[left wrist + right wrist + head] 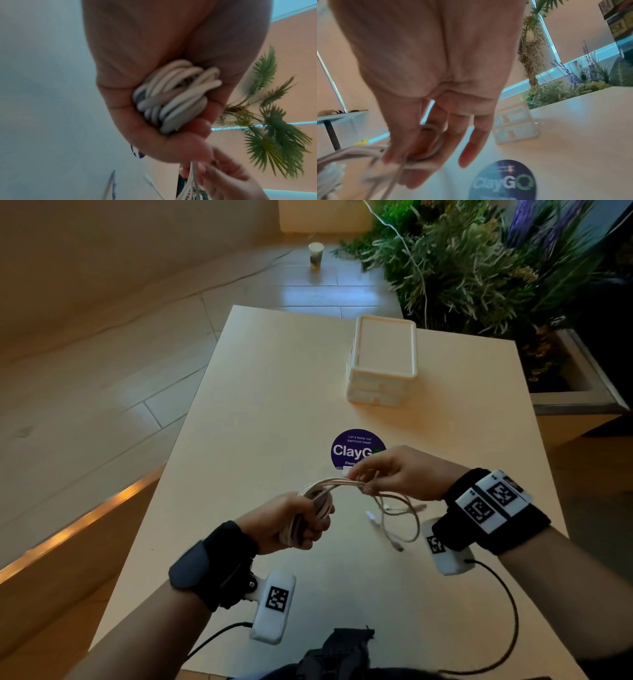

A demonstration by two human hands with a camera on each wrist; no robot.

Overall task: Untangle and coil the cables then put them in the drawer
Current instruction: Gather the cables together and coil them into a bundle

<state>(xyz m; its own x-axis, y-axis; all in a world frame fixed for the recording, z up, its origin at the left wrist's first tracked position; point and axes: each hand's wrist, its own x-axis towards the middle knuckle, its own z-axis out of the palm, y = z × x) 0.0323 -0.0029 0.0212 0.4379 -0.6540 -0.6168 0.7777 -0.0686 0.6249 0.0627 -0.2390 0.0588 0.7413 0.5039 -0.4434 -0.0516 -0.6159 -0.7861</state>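
Observation:
A bundle of white cables [330, 485] stretches between my two hands above the table. My left hand [301, 523] grips a thick coil of cable loops [173, 94] in its fist. My right hand [383, 474] pinches the strands [412, 159] at the other end, with its outer fingers hanging straight. Loose cable loops and connector ends [399, 520] hang below the right hand onto the table. The small white drawer unit [382, 361] stands at the far side of the table with its drawers shut [513, 124].
A round purple sticker [352, 449] lies on the pale table [260, 412] just beyond my hands. A planter with green plants [486, 268] borders the table's far right. A paper cup [315, 254] stands on the floor far off.

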